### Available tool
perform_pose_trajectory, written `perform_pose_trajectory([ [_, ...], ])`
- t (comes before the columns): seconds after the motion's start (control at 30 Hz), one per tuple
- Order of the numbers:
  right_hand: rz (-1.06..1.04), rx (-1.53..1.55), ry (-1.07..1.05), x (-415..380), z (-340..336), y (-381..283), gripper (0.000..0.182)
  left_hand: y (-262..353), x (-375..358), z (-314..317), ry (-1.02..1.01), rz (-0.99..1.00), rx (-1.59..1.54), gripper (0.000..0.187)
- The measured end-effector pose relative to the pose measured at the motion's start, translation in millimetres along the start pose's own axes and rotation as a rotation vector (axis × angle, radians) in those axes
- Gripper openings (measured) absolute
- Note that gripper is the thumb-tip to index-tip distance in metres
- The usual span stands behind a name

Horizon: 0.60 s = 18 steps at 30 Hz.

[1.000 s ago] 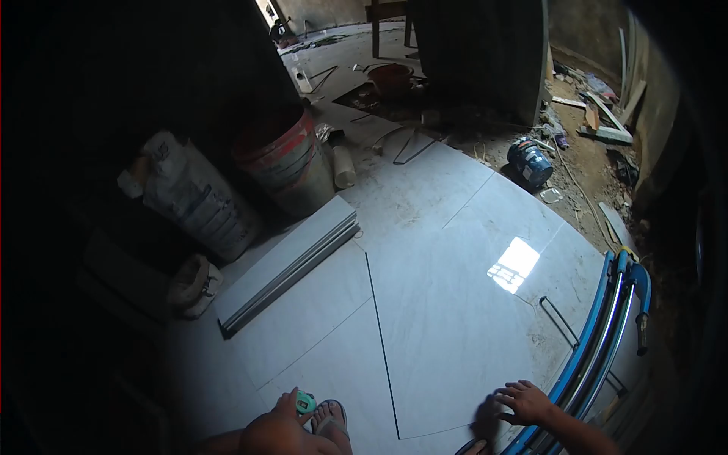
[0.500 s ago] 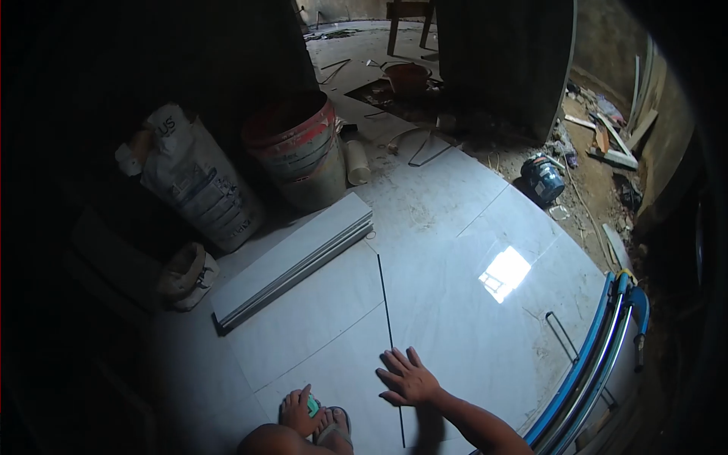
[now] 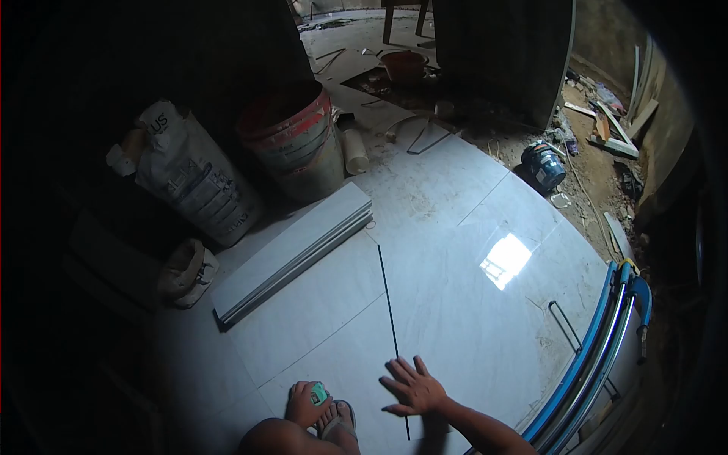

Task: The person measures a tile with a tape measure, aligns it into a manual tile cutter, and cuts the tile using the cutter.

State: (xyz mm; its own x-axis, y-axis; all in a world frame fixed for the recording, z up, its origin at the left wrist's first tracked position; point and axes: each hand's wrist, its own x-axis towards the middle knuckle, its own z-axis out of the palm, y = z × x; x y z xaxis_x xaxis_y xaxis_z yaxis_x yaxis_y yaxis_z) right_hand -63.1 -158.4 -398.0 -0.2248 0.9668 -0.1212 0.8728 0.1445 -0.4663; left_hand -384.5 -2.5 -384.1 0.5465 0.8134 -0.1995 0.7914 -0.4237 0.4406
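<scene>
My left hand (image 3: pixel 305 403) is closed around a small green tape measure (image 3: pixel 318 393), beside my sandalled foot (image 3: pixel 337 418). My right hand (image 3: pixel 415 388) has its fingers spread and holds nothing. It is low over the white floor tiles (image 3: pixel 470 334), overlapping a thin dark strip (image 3: pixel 390 303) that runs along them. Left of that strip lies a stack of long, narrow cut tiles (image 3: pixel 292 254).
A blue tile cutter (image 3: pixel 580 364) with metal rails lies at the right. Toward the back left stand a printed sack (image 3: pixel 193 178), a red-rimmed bucket (image 3: pixel 292 144) and a pale bottle (image 3: pixel 355 152). A dark blue pail (image 3: pixel 543 165) sits near rubble on the right.
The view has shifted slightly. My left hand has turned a little, showing more of the tape measure's face. My right hand has moved slightly right, fingers still spread.
</scene>
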Motion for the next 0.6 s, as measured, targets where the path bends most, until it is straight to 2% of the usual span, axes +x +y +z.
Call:
perform_pose_trajectory([
  [0.23,-0.012,0.028,-0.004,-16.1,9.0,-11.4,0.091,8.8,8.4,9.3,0.064,-0.05,-0.147,0.046],
  [0.3,-0.006,0.014,-0.005,-19.0,7.0,-12.9,0.089,23.3,11.5,2.4,-0.017,-0.142,-0.321,0.045],
  [0.43,0.039,0.189,0.166,-20.2,25.4,-10.6,0.076,21.7,40.4,32.7,-0.258,-0.17,-0.654,0.047],
  [0.53,0.177,0.502,0.221,4.5,8.3,-27.6,0.059,77.6,52.5,8.3,-0.482,-0.002,-0.543,0.035],
  [0.6,0.282,0.781,0.285,25.2,5.4,-33.2,0.049,103.6,56.6,3.7,-0.471,0.086,-0.544,0.034],
])
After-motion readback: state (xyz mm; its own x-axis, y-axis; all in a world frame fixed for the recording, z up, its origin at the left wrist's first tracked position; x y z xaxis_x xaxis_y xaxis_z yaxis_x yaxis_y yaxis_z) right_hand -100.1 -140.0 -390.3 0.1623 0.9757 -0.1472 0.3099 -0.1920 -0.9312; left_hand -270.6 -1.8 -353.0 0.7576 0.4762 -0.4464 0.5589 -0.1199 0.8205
